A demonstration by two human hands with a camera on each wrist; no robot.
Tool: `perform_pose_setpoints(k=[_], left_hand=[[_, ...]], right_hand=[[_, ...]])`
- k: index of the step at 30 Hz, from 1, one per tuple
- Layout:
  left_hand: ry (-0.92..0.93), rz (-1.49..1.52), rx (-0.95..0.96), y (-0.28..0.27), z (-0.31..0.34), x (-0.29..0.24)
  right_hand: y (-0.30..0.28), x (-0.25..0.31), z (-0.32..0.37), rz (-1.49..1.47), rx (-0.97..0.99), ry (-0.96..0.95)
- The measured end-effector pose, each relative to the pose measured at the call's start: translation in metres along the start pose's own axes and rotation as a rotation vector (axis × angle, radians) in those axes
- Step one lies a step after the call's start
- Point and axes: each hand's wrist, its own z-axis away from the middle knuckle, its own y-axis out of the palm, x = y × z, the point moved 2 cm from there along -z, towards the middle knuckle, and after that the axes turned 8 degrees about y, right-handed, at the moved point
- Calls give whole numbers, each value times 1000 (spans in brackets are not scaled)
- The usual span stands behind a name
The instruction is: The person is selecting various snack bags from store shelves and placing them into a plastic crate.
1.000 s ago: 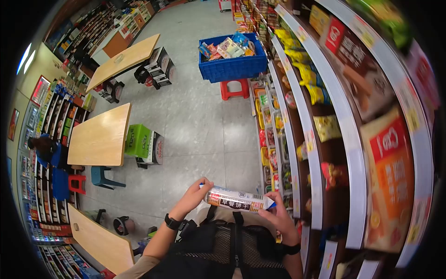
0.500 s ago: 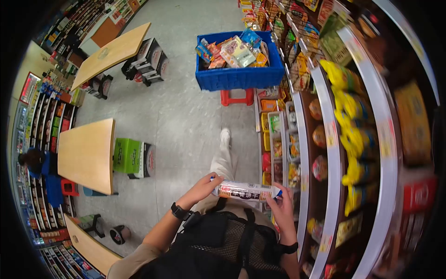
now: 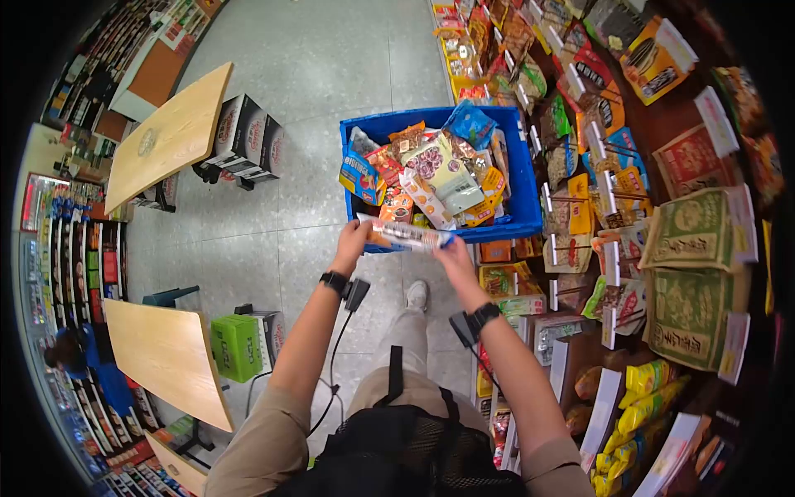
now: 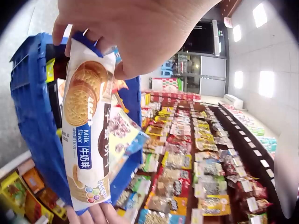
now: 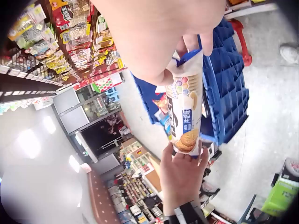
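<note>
Both hands hold a long white biscuit packet [image 3: 406, 234] by its two ends, over the near edge of a blue crate [image 3: 439, 116]. The left hand [image 3: 352, 240] pinches one end and the right hand [image 3: 454, 255] the other. In the left wrist view the packet [image 4: 86, 135] shows round biscuits and "Milk flavor", with the left hand [image 4: 126, 32] gripping its blue end. From the right wrist view, the right hand [image 5: 161, 35] grips the opposite end of the packet [image 5: 187, 107]. Snack bags [image 3: 431, 161] fill the crate.
Shelves with hanging snack bags [image 3: 691, 273] line the right side, beside the crate. On the left stand wooden tables [image 3: 166, 352], a green box [image 3: 237, 346] and dark cartons [image 3: 248, 137]. A person in blue [image 3: 103, 369] is at the far left. The person's shoe [image 3: 417, 296] is on the grey floor.
The person has moved forward to the crate, which now appears nearer. Both arms have stretched forward, carrying the packet from near the body to the crate's near edge.
</note>
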Motion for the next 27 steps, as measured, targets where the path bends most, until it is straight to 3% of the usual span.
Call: perform_pose_setpoints(k=[1,2,3,5,6,7,10,13,15,17,19,21,22,23,24,25,27], left_hand=[[45,-30,13,-1,-22,3],[20,-40,-101,2,-39,3],[-29,-8,5,-3,-51,9],[13,-77,-172,5,-69,26],[-10,-111,-108,1,-71,34],[-32,-146,-45,-2,-66,37],[93,-315,-99,8,-42,34],[22,-216,-109,30,-20,42],[79,-291,-52,54,-5,39],[250,-517,71,92,11,30],[352,-582,193,132,52,11],[582,-712,397,181,83,5],[514,-777,548,209,112,-6],[425,-800,684,237,125,18],[486,-856,848,269,133,46],[366,-869,986,299,161,51],[262,-780,1186,338,199,109]], right_hand=[[3,-2,-20,27,-68,-7],[2,1,-33,25,-63,32],[-1,-13,-39,16,-70,52],[-9,-41,-47,50,-4,76],[-13,-50,-37,108,-12,34],[-21,-68,-23,150,14,79],[-56,-87,45,237,56,272],[-122,-155,114,580,-82,350],[-154,-165,176,629,-189,378],[-184,-206,237,711,-286,471],[-204,-235,302,563,-351,590],[-203,-262,357,353,-406,701],[-211,-292,384,160,-440,626],[-215,-322,413,-39,-466,542],[-223,-338,443,-213,-508,438],[-229,-346,477,-275,-579,399],[-210,-372,551,-619,-799,344]])
